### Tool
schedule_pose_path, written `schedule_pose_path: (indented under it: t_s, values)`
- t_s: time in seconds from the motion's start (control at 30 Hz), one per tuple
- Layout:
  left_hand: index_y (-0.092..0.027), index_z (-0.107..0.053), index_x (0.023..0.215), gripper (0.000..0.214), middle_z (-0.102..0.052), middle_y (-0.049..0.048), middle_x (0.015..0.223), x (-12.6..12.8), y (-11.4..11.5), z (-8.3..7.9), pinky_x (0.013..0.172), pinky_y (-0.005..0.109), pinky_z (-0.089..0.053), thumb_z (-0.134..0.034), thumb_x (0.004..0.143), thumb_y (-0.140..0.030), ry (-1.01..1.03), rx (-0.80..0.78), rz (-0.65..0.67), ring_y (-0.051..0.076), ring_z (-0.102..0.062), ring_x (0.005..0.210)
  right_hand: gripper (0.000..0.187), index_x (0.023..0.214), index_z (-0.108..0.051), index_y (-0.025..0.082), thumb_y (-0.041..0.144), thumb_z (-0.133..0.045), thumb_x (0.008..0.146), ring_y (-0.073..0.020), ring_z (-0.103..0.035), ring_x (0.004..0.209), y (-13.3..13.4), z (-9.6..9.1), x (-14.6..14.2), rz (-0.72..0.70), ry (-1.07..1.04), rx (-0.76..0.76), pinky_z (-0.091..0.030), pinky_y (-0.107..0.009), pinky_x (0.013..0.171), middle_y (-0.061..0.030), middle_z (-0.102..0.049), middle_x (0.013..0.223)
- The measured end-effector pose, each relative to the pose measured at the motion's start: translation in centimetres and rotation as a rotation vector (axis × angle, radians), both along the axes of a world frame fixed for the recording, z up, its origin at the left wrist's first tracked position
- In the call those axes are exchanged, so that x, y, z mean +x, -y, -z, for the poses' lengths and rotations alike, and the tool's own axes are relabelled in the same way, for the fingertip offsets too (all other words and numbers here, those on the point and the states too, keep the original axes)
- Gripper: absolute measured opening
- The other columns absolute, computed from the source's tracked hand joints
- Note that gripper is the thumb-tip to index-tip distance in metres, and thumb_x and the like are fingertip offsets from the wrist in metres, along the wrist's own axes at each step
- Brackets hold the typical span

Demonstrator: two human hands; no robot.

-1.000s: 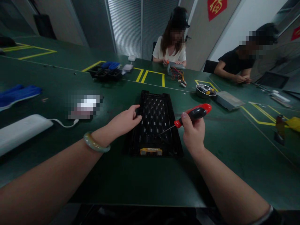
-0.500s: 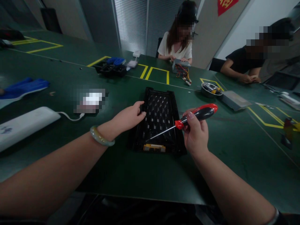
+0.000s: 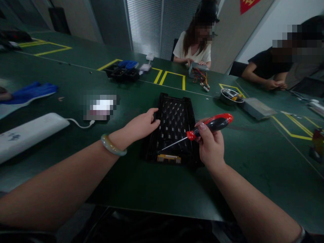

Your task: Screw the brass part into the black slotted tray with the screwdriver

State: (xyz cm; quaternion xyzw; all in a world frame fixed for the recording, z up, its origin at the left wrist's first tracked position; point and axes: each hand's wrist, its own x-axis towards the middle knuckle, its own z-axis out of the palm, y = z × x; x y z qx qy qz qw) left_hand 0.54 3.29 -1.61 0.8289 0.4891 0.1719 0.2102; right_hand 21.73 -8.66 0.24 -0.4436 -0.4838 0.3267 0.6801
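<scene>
A black perforated panel (image 3: pixel 174 118) with a yellow connector strip at its near edge lies flat on the green table (image 3: pixel 152 189) in front of me. My left hand (image 3: pixel 141 125), a pale bangle on its wrist, rests on the panel's left edge with fingers curled over the rim. My right hand (image 3: pixel 211 145) is closed round the red-and-black handle of a screwdriver (image 3: pixel 207 126). The thin shaft slants down to the left, and its tip is at the panel's near left corner, close to the connector strip.
A white power bank (image 3: pixel 27 133) with a cable lies at the left, blue gloves (image 3: pixel 32 91) behind it. A metal bowl (image 3: pixel 227 96) and a grey box (image 3: pixel 258 108) sit at the right. Two people sit across the table, one handling a wired unit (image 3: pixel 198 71).
The screwdriver tip has slid from the middle of the panel toward its near left corner. My left hand kept its hold on the panel's edge. The view shifted slightly.
</scene>
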Motion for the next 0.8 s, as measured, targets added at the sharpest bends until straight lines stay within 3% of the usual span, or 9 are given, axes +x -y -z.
schedule_pose_path:
  t_s: [0.4,0.53,0.6,0.67,0.73,0.8]
  values:
    - [-0.015,-0.036,0.152,0.063,-0.067,0.0046,0.085,0.0,-0.1,0.2,0.065,0.034,-0.042,-0.047,0.096,-0.044,-0.004,0.000,-0.004,0.023,-0.063,0.075,0.015,0.086,-0.065,0.025,0.040,-0.069,0.089,-0.0111,-0.049,0.064,0.4,-0.5,-0.1,-0.033,0.114,0.022,-0.045,-0.028,0.064,0.0033,-0.059,0.079]
    - [-0.018,-0.044,0.148,0.057,-0.068,0.0062,0.096,0.1,0.0,-0.1,0.077,0.037,-0.044,-0.047,0.098,-0.045,-0.001,0.104,-0.022,0.023,-0.063,0.084,0.012,0.087,-0.064,0.025,0.036,-0.066,0.091,-0.0107,-0.049,0.064,0.7,-0.9,-0.1,-0.065,0.179,0.052,-0.045,-0.028,0.064,0.0032,-0.059,0.080]
    - [-0.021,-0.061,0.134,0.044,-0.067,0.0066,0.102,0.1,0.1,-0.6,0.087,0.040,-0.042,-0.046,0.100,-0.044,0.016,0.203,0.009,0.024,-0.061,0.094,0.011,0.087,-0.064,0.024,0.034,-0.065,0.092,-0.0107,-0.051,0.065,0.8,-0.9,-0.1,-0.076,0.209,0.077,-0.046,-0.027,0.064,0.0030,-0.060,0.080]
    - [-0.021,-0.075,0.104,0.040,-0.066,0.0055,0.101,0.0,0.4,-1.3,0.096,0.042,-0.037,-0.043,0.102,-0.045,0.044,0.268,0.092,0.024,-0.058,0.101,0.009,0.088,-0.064,0.024,0.033,-0.065,0.092,-0.0115,-0.053,0.069,0.8,-1.0,0.0,-0.080,0.243,0.104,-0.046,-0.027,0.066,0.0023,-0.061,0.082]
    - [-0.021,-0.076,0.079,0.055,-0.066,0.0035,0.092,-0.2,0.9,-2.1,0.100,0.040,-0.032,-0.036,0.105,-0.046,0.090,0.231,0.246,0.022,-0.058,0.098,0.008,0.089,-0.063,0.023,0.031,-0.066,0.091,-0.0127,-0.056,0.074,0.8,-0.9,0.1,-0.086,0.271,0.136,-0.047,-0.028,0.069,0.0015,-0.061,0.085]
    - [-0.021,-0.074,0.069,0.063,-0.067,0.0016,0.085,-0.4,1.3,-2.7,0.100,0.037,-0.030,-0.030,0.107,-0.045,0.127,0.120,0.467,0.019,-0.058,0.092,0.007,0.090,-0.063,0.023,0.028,-0.066,0.090,-0.0134,-0.056,0.078,0.7,-0.9,0.2,-0.092,0.293,0.175,-0.048,-0.029,0.071,0.0008,-0.061,0.088]
